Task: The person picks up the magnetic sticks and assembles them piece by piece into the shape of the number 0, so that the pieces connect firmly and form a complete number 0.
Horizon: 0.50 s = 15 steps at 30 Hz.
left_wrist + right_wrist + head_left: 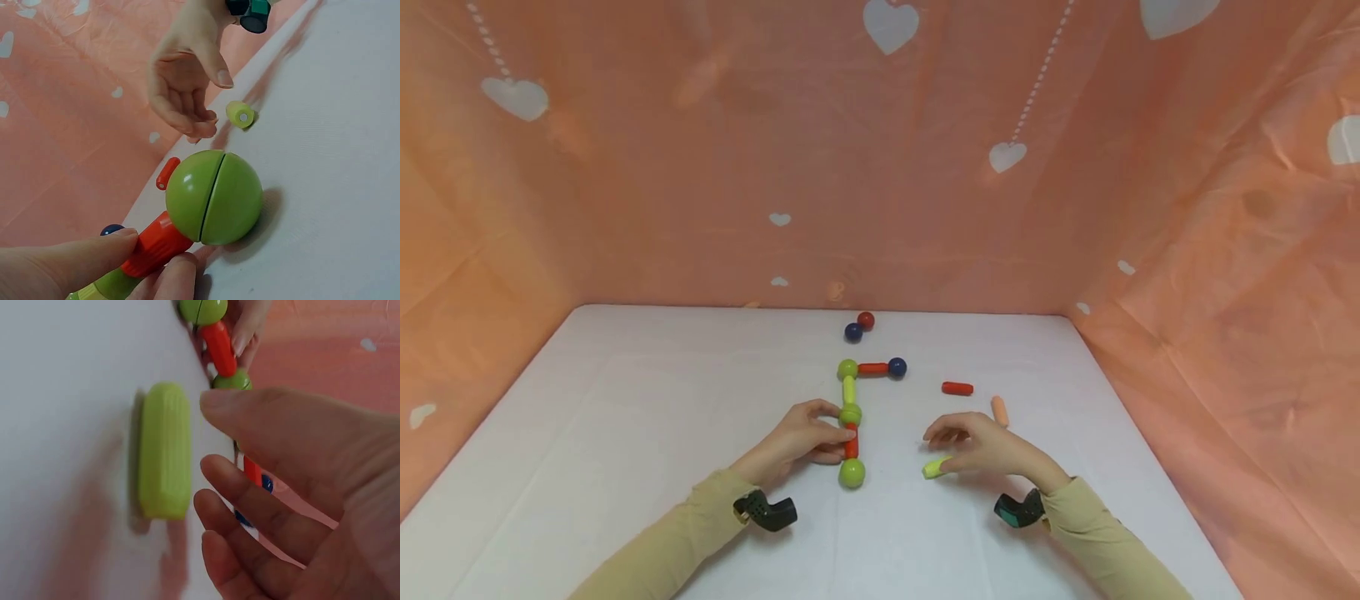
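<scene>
My left hand pinches a red magnetic rod between thumb and fingers. The rod joins a near green ball to a middle green ball. From there a yellow-green rod runs to a far green ball, and another red rod leads right to a dark blue ball. My right hand is held with loosely bent, parted fingers beside a loose yellow-green rod lying on the table. In the right wrist view a gap shows between its fingertips and that rod.
Behind the joined pieces lie a loose blue ball and a red ball. To the right are a loose red rod and a peach rod. A white cloth covers the table; pink-orange curtain surrounds its back and sides.
</scene>
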### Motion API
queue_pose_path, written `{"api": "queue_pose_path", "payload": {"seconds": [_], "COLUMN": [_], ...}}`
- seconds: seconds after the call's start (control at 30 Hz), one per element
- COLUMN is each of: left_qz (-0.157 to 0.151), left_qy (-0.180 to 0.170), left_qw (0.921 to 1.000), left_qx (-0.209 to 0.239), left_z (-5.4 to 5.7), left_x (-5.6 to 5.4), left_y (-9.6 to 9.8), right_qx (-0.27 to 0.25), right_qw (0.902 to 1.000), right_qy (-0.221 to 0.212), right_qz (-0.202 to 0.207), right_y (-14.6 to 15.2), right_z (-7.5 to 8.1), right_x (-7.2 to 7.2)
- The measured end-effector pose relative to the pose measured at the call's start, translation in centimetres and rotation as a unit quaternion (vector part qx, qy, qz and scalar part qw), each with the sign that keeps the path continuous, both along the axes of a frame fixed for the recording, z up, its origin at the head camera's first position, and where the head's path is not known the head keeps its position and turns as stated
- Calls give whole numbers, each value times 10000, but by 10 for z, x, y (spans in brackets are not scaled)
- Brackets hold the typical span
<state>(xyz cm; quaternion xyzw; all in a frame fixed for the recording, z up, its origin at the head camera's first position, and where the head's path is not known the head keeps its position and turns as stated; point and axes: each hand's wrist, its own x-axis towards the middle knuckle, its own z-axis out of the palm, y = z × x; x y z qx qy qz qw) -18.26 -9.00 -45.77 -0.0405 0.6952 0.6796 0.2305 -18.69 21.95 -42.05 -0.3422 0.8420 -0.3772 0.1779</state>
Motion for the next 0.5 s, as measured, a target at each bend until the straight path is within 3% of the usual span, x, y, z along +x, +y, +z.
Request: {"api": "queue_pose_path", "payload": {"seconds": [0.5], "left_qz": [-75], "left_qy": [69], "left_qw": [9999], "left_qx": [90], "left_z": [-2], "left_x": [-1], "left_y": [-3], "right_qx": [113], "right_qw": [9989], "right_qy": [150], "right_qz": [426], "right_y": [0], "right_z": [-10], "right_x": [0]}}
